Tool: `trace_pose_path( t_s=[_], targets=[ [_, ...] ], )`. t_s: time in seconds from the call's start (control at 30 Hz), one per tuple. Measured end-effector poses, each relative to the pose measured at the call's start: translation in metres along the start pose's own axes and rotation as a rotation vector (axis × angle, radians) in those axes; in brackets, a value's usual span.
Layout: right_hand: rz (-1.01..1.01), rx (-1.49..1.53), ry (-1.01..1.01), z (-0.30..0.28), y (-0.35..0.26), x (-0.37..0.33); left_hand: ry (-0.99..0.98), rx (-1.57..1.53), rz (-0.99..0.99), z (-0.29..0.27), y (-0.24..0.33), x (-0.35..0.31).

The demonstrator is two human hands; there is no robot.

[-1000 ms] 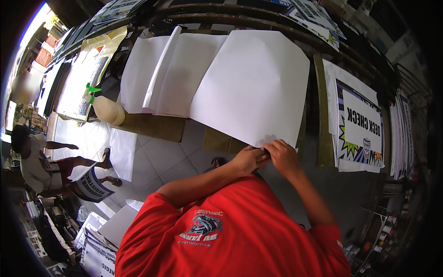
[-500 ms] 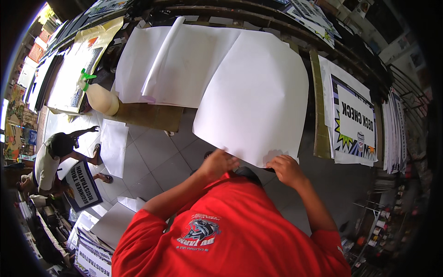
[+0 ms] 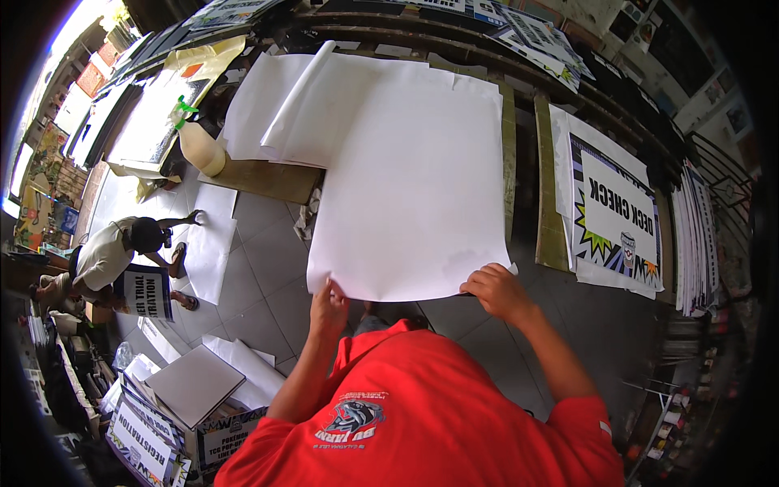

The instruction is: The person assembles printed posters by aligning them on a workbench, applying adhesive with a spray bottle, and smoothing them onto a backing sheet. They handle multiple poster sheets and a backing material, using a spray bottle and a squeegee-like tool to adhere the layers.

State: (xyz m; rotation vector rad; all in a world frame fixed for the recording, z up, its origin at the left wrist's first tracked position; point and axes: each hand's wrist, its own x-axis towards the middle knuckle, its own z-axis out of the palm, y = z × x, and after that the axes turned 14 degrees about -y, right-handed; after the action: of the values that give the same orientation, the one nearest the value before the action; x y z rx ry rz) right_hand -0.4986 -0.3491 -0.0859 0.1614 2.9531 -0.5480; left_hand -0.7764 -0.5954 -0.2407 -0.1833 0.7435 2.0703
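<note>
A large white sheet of paper spreads from the worktable toward me, its near edge pulled out past the tabletop. My left hand pinches the near left corner. At the near right corner, my right hand grips the same sheet. The paper hangs fairly flat between both hands, with faint creases near the right corner. Beyond its left side lies a rolled fold of white paper on more white sheets. The sheet hides most of the table under it.
A spray bottle with a green nozzle stands left of the paper. On the right, a printed sign board lies on a brown board. A co-worker bends over a sign at the left. Stacked boards sit at the lower left.
My left hand has moved left and taken hold of the near left corner. The sheet now lies flatter and straighter. My right hand keeps its corner. The co-worker has bent lower.
</note>
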Motion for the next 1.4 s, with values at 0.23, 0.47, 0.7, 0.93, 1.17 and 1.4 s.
trace_pose_path(
  t_s=[0.23, 0.47, 0.7, 0.93, 1.17, 1.4],
  targets=[
    [-0.046, -0.406, 0.134, -0.014, 0.075, 0.027, -0.191, -0.208, -0.315, -0.008, -0.02, -0.057],
    [-0.127, -0.69, 0.076, -0.079, 0.168, 0.096, -0.512, 0.737, -0.836, 0.062, -0.007, -0.037],
    [-0.167, -0.793, 0.074, -0.117, 0.224, 0.158, -0.683, 1.788, 0.343, 0.151, 0.07, 0.075],
    [0.002, -0.778, -0.072, -0.144, 0.261, 0.22, -0.292, 2.509, 0.408, 0.135, 0.165, 0.266],
    [0.124, -0.66, -0.014, -0.146, 0.292, 0.253, -0.199, 2.54, 0.228, 0.115, 0.171, 0.259],
    [0.033, -0.599, 0.015, -0.155, 0.295, 0.298, -0.378, 2.258, 0.452, 0.174, 0.159, 0.264]
  ],
)
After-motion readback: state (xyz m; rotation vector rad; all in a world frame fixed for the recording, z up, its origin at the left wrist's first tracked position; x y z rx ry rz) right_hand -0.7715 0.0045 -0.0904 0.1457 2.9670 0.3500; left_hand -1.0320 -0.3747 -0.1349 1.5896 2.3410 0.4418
